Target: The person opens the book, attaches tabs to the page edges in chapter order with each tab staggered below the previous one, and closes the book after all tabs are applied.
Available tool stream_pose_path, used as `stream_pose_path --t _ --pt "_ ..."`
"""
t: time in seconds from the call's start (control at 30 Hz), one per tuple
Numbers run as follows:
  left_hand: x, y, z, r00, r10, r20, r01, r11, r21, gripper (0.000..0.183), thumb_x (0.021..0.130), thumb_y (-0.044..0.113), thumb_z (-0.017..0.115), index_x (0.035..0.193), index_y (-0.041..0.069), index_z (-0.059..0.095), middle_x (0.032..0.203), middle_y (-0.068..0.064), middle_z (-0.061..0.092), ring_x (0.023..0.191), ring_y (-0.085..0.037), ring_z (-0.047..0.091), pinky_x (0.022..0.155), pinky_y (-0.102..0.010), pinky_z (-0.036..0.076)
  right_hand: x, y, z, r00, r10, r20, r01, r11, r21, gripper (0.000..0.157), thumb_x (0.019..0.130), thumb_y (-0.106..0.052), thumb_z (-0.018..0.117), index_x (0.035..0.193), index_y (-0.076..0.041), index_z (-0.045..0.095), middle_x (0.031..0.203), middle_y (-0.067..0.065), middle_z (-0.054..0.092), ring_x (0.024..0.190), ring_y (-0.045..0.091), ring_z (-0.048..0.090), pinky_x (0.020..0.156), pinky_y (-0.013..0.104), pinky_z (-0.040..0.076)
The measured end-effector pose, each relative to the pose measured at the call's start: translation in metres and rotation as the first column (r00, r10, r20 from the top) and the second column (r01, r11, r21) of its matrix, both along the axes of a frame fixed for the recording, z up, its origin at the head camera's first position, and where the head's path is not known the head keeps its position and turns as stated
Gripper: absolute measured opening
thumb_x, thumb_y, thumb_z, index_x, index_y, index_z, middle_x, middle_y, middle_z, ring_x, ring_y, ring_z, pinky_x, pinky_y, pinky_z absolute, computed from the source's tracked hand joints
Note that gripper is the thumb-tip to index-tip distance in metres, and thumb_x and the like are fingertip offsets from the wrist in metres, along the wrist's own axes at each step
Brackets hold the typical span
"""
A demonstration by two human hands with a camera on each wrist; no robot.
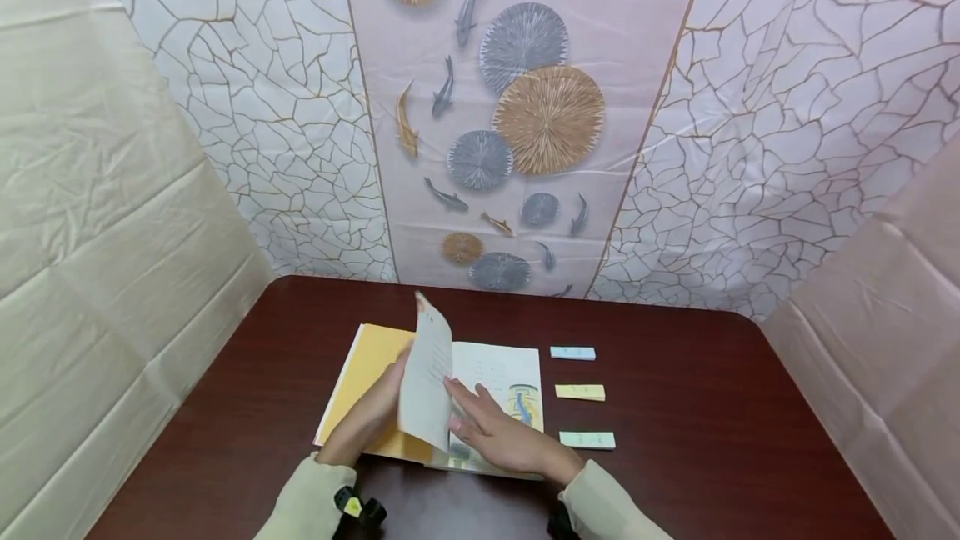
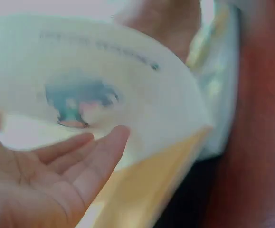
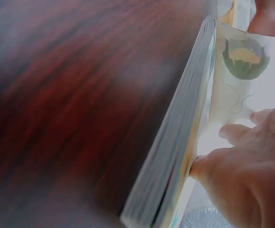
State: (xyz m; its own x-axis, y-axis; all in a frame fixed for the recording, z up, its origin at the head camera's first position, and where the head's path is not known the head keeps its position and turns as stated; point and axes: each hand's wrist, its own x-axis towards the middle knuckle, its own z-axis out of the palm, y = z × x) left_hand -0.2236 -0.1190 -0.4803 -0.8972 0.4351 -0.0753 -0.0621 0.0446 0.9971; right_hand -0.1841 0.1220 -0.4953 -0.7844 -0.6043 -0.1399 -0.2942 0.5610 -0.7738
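An open picture book (image 1: 517,363) lies on the table, its left side a plain yellow page (image 1: 375,344). One printed leaf (image 1: 426,382) stands nearly upright between the two sides. My left hand (image 1: 381,397) is behind that leaf; in the left wrist view its extended fingers (image 2: 101,164) lie against the leaf's pictured side. Over the right-hand page rests my right hand (image 1: 498,433), with fingertips by the foot of the raised leaf. The right wrist view shows this hand (image 3: 251,166) with loosely spread fingers beside the thick block of page edges (image 3: 175,142).
To the right of the book lie three small paper strips in a column: a blue strip (image 1: 572,352), a yellow strip (image 1: 580,392) and a pale green strip (image 1: 587,440). The dark red-brown table (image 1: 697,407) is bordered by hanging patterned cloth (image 1: 495,215).
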Motion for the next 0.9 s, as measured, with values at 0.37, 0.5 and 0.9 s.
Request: stream_pose_path --t 0.37,0.5,0.9 --pt "-0.022 -0.073 0.048 0.994 0.11 0.005 -0.099 0.914 -0.392 0.036 0.108 0.023 0.06 0.108 -0.009 0.076 0.086 -0.009 0.077 0.075 -0.016 0.074 0.07 -0.034 0.063 0.0 -0.004 0.002 0.996 0.079 -0.05 -0.073 0.99 0.117 0.061 0.112 -0.056 0.034 0.168 -0.033 0.027 0.175 0.004 0.022 0.161 0.045 -0.002 0.123 0.073 0.013" --pt "-0.023 -0.096 0.044 0.995 0.083 -0.06 -0.102 0.817 -0.568 0.033 0.106 0.025 0.065 0.086 0.002 0.076 0.071 0.001 0.068 0.067 -0.013 0.066 0.064 -0.034 0.059 -0.001 -0.005 0.003 0.987 0.134 -0.084 -0.116 0.974 0.193 0.063 0.112 -0.057 0.033 0.168 -0.028 0.031 0.175 0.008 0.021 0.161 0.048 -0.002 0.123 0.072 0.014" --pt "-0.018 -0.091 -0.004 0.96 0.072 -0.27 -0.275 0.411 -0.869 0.052 0.095 0.033 0.079 0.054 0.022 0.049 0.051 0.008 0.036 0.05 -0.011 0.032 0.049 -0.028 0.023 0.002 -0.012 0.011 0.979 0.167 -0.114 -0.122 0.937 0.327 0.061 0.111 -0.056 0.039 0.166 -0.03 0.035 0.176 0.008 0.021 0.16 0.05 0.003 0.124 0.069 0.016"
